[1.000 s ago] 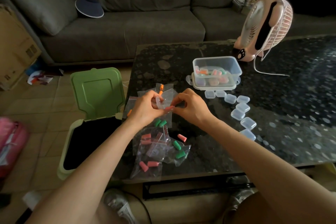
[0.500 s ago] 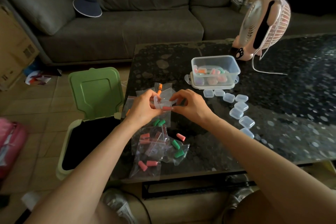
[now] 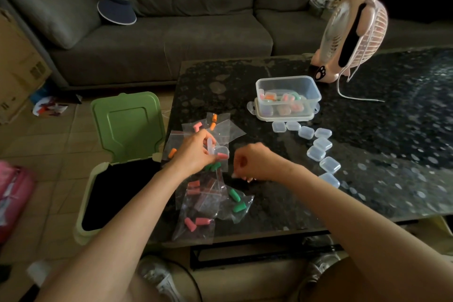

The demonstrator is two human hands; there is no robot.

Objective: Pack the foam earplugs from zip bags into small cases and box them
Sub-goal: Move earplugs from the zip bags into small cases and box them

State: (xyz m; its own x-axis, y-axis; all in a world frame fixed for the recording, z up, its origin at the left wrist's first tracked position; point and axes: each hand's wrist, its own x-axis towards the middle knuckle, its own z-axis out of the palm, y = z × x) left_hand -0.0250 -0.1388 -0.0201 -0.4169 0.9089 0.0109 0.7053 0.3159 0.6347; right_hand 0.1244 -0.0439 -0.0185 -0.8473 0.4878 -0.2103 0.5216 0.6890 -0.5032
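While steadying for filling, left hand (image 3: 193, 152) gripping small clear plastic case (image 3: 219, 151), lid up, pink foam earplug (image 3: 222, 155) inside; right hand (image 3: 255, 163) alongside, fingers curled down, contents hidden.

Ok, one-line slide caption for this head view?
Left hand holds an open small clear plastic case with a pink foam earplug; right hand reaches toward the table.

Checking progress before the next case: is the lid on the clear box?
No. The clear box is open at the top and stands on its lid, with filled cases visible inside.
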